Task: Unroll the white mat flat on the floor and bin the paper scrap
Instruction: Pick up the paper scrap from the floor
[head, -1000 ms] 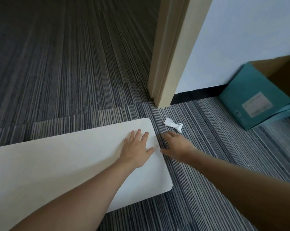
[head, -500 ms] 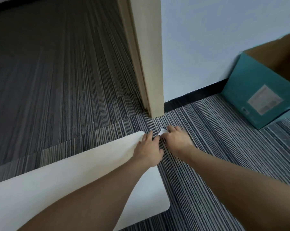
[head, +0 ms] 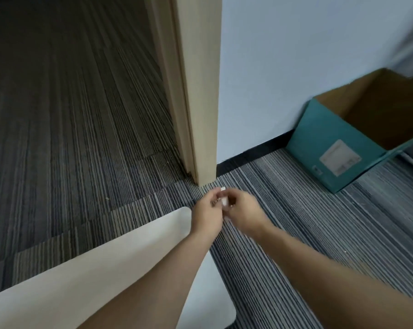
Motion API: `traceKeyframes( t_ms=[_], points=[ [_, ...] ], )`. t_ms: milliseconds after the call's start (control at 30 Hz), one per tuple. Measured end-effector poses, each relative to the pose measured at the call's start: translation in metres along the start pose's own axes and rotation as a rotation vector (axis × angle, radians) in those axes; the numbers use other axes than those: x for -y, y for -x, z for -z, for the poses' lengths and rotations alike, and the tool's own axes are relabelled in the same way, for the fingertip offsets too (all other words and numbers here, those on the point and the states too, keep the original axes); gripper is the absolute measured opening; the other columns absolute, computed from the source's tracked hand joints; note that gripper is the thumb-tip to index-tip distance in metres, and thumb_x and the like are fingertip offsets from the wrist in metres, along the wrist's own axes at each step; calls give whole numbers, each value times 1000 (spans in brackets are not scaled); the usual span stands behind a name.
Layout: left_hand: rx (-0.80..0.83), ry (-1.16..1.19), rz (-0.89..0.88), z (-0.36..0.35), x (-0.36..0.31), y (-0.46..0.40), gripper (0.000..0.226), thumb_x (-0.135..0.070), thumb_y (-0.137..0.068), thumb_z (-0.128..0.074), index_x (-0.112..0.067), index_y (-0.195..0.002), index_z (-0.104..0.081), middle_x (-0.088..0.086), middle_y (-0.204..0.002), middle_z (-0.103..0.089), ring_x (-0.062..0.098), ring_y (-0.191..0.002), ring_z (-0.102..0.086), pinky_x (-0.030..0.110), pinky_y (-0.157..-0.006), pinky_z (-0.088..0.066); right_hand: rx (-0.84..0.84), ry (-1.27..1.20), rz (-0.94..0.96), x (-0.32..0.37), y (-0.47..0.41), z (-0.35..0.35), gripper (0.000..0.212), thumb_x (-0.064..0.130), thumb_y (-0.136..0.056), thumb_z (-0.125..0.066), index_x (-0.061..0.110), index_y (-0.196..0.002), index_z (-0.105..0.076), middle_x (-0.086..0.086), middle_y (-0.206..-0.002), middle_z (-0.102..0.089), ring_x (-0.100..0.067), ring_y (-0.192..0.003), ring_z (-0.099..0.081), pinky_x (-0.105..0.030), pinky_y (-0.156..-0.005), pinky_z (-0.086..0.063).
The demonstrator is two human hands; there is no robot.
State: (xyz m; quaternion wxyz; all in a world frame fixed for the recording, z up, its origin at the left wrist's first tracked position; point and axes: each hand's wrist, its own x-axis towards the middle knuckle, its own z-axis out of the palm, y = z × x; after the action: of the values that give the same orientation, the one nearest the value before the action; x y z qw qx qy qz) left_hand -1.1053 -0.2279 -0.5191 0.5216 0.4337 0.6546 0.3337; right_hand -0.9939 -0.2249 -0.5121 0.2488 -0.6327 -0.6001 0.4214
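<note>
Both hands meet just in front of the foot of the door frame (head: 198, 115), above the striped carpet of the floor (head: 295, 233). The left hand (head: 208, 213) and the right hand (head: 244, 210) pinch the paper scrap (head: 224, 201) between their fingertips; only a small white sliver shows between them, lifted off the floor, so each grip is clenched on the scrap, although how much of it either hand holds is hidden. The white mat (head: 105, 264) lies unrolled and flat on the floor, running from the lower left edge of the view to a rounded corner just beside the left hand; the left forearm crosses above it.

An open teal cardboard box (head: 331, 148) stands against the wall (head: 295, 67) to the right, well apart from the hands. Whether it serves as the bin cannot be told, and no other bin is visible.

Risks, as judged from here: the scrap is light and held only at the fingertips, so it may slip during the transfer from two hands to one. A knee or forearm shifting toward the box could drag the mat's near corner and ruck it.
</note>
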Motion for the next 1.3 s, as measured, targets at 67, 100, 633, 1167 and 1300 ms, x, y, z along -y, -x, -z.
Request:
traceKeyframes(
  t_ms=[67, 100, 633, 1167, 1300],
  points=[
    [2, 20, 42, 9, -20, 24, 37, -9, -96, -54, -30, -124, -63, -8, -122, -63, 14, -114, -57, 33, -99, -47, 30, -88, -30, 22, 27, 16, 39, 7, -82, -71, 20, -118, -63, 12, -89, -67, 7, -74, -63, -9, -60, -48],
    [7, 16, 64, 13, -33, 38, 33, -10, -93, -58, -29, -120, -65, -9, -119, -64, 13, -111, -58, 32, -97, -48, 38, -126, -55, 36, 42, 27, 42, 6, -82, -72, 20, -120, -61, 12, -93, -67, 8, -78, -63, -7, -63, -47],
    [55, -30, 65, -49, -295, 180, 10, -18, -86, -70, -27, -84, -69, -8, -84, -72, 8, -79, -68, 20, -65, -51, -221, -198, -242, 180, 159, 273, 5, 18, -85, -70, 23, -87, -71, 0, -72, -68, -12, -62, -63, -31, -60, -56],
    [114, -26, 60, -212, -427, 117, 30, -8, -95, -52, -34, -100, -66, 1, -114, -70, 14, -101, -65, 39, -94, -53, -89, -16, -304, 162, 83, 473, 39, 22, -95, -55, 17, -134, -53, 0, -117, -65, -17, -106, -62, -22, -84, -44],
    [209, -404, 102, -219, -439, 73, 55, -8, -97, -36, -28, -148, -35, 6, -147, -46, 27, -125, -50, 35, -100, -44, 33, 149, -421, 151, 42, 493, 28, 16, -93, -44, 13, -120, -46, -11, -111, -62, -27, -90, -57, -32, -67, -44]
  ],
)
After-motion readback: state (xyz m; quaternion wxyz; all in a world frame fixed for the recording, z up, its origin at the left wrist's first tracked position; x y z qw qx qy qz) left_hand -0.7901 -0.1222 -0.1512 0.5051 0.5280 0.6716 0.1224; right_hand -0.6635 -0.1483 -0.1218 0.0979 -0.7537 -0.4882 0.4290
